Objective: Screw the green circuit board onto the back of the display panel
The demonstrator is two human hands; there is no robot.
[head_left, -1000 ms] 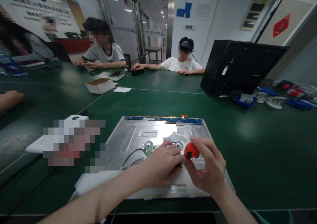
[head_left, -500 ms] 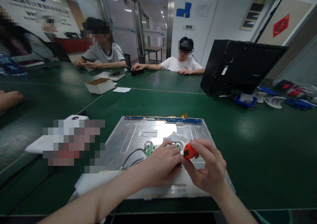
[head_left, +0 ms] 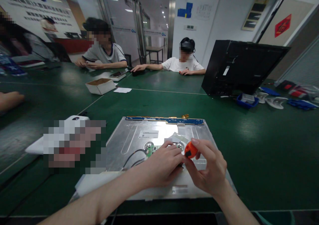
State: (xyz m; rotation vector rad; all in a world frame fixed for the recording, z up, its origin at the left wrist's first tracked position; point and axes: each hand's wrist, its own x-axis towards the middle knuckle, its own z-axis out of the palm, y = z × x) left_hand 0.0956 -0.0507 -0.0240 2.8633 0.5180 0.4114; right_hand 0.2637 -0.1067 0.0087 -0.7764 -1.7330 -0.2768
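My right hand (head_left: 210, 163) pinches the orange and black handle of a screwdriver (head_left: 191, 150) between thumb and fingers; its shaft is hidden. Close beside it, my left hand (head_left: 168, 163) rests low over the metal back of a display panel (head_left: 129, 137), its fingers bent together near the screwdriver. Whatever those fingers hold is hidden. A small green circuit board (head_left: 149, 150) with dark cables (head_left: 129, 158) shows at the left hand's far side. Along the panel's far edge runs a blue circuit strip (head_left: 159, 119).
On the green table (head_left: 154, 102) stand an open white box (head_left: 99, 86) and, at the right, a black monitor housing (head_left: 245, 65). Near it sits a blue tray (head_left: 247, 101). A white device (head_left: 56, 132) lies to the left, partly blurred. Several people sit around the table.
The screwdriver handle has turned a little in my right hand, its black patch shifting, and the right fingers have moved slightly. My left hand has stayed in place.
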